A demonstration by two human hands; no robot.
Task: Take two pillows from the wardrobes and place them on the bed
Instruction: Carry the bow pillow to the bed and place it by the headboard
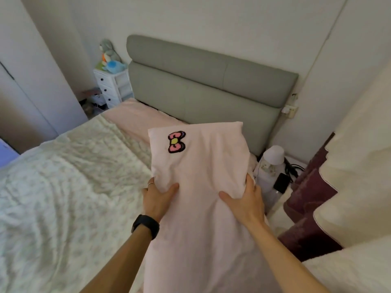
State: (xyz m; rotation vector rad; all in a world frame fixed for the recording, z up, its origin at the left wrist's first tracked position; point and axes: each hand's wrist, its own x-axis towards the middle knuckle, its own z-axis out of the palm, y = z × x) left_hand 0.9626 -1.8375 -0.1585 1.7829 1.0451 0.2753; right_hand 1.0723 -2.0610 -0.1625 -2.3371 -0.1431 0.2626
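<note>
I hold a pale pink pillow (203, 172) with a pink bow patch near its far left corner, out over the right side of the bed (63, 187). My left hand (157, 197) grips its left edge, thumb on top. Its right edge is gripped by my right hand (245, 199) in the same way. The pillow's far end reaches toward the grey padded headboard (207, 85). The bed has a white crinkled cover and a pink sheet at the head. No second pillow shows.
A white lamp (274, 154), cables and a dark device lie on the floor between bed and wall at the right. Cream and maroon folded bedding (342, 197) is stacked at the right. A small white drawer unit (112, 87) with soft toys stands left of the headboard.
</note>
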